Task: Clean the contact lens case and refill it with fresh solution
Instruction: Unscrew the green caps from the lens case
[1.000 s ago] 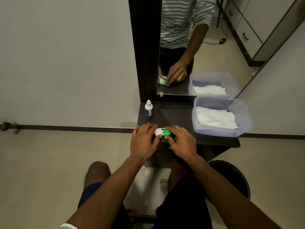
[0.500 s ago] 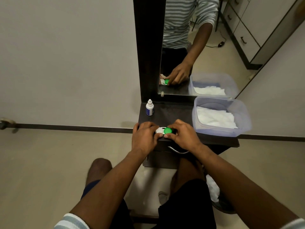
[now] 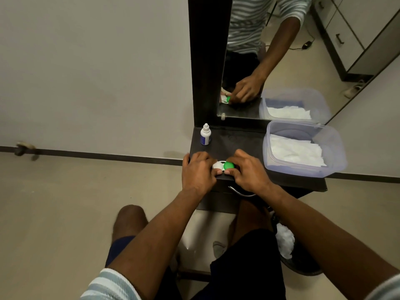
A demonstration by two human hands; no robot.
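Observation:
A contact lens case (image 3: pixel 223 165) with one white cap and one green cap lies near the front edge of the dark dressing table (image 3: pixel 238 139). My left hand (image 3: pixel 198 172) grips the white-capped side with curled fingers. My right hand (image 3: pixel 249 171) pinches the green cap (image 3: pixel 228 165) between fingers and thumb. A small white solution bottle (image 3: pixel 205 135) with a blue label stands upright at the table's back left, apart from both hands.
A clear plastic tub (image 3: pixel 303 169) holding white tissues sits on the table's right side. A mirror (image 3: pixel 270 57) rises behind the table. A dark bin (image 3: pixel 300 265) with crumpled white tissue stands on the floor at the right, beside my knees.
Both hands stay on the case. The camera has shifted slightly, so the bin with tissue shows lower right. The case has hardly moved.

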